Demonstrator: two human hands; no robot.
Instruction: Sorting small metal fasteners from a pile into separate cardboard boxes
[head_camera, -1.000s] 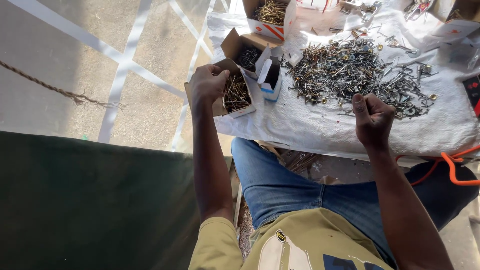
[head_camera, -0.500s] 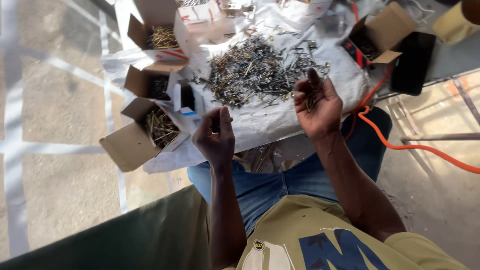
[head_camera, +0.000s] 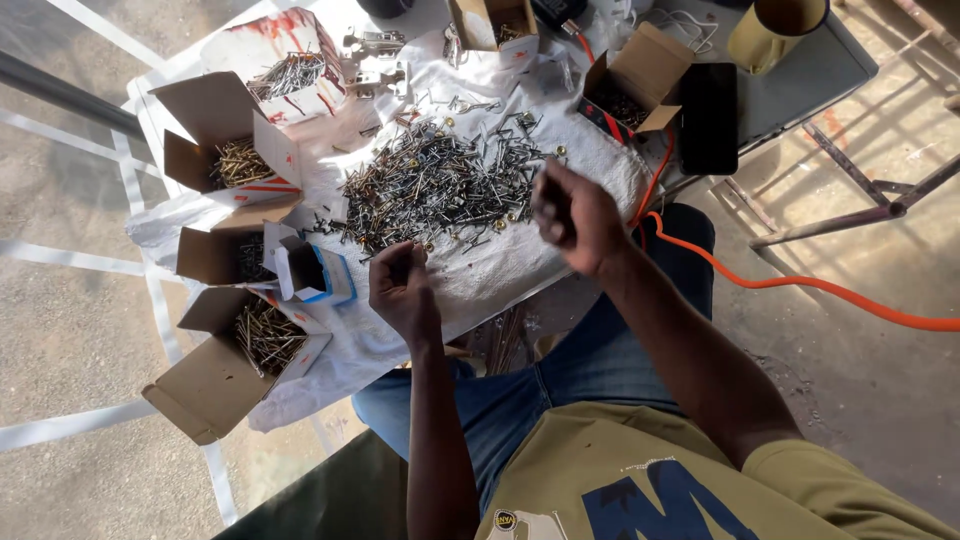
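Both hands have drawn in over the near edge of the screw pile (head_camera: 440, 185) since a moment ago.

Left hand (head_camera: 402, 290) is curled loosely closed; right hand (head_camera: 575, 215) pinches something small I cannot make out. Open cardboard boxes (head_camera: 235, 150) of screws sit left on the white cloth (head_camera: 480, 280).

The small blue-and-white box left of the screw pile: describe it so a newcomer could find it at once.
Start at the white cloth under the big screw pile. Down its left edge runs a column of three open brown cartons; the small box lies against the middle carton, left of the left hand. It alone is blue and white, and smaller than the cartons.
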